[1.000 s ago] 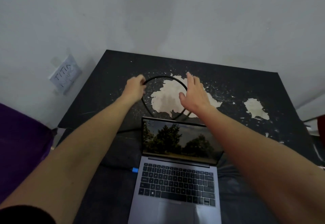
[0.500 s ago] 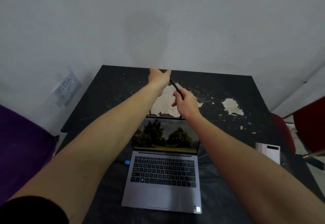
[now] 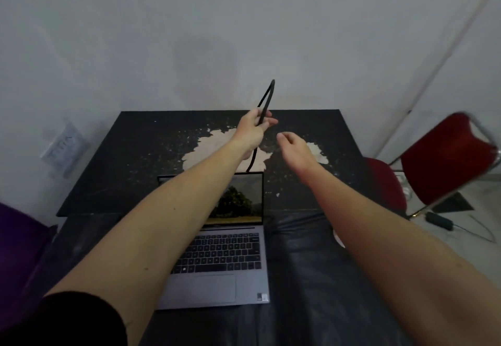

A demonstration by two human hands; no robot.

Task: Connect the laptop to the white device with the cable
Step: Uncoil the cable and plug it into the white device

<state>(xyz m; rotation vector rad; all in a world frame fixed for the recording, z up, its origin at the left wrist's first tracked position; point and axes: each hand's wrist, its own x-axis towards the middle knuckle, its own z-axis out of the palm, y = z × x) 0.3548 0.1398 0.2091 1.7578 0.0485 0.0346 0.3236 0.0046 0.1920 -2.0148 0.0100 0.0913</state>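
Observation:
A grey laptop (image 3: pixel 225 269) lies open on the dark table, its screen lit with a picture of trees. My left hand (image 3: pixel 253 128) is raised above the table's far half, shut on a black cable (image 3: pixel 267 98) that is folded into a narrow loop sticking up over my fingers; one end hangs down behind the laptop's screen. My right hand (image 3: pixel 294 146) hovers just to the right of it, fingers loosely curled, holding nothing. Of the white device only a small sliver (image 3: pixel 339 238) shows beside my right forearm, which hides the rest.
The black table (image 3: pixel 130 161) has worn pale patches in its middle and stands against a grey wall. A red chair (image 3: pixel 444 161) is at the right, with a dark adapter (image 3: pixel 439 221) on the floor below it. A purple object (image 3: pixel 19 240) sits at the left.
My left hand has lifted the cable off the table, folded into a loop. My right hand has let go of it and moved right. The view has pulled back and the white device is now covered.

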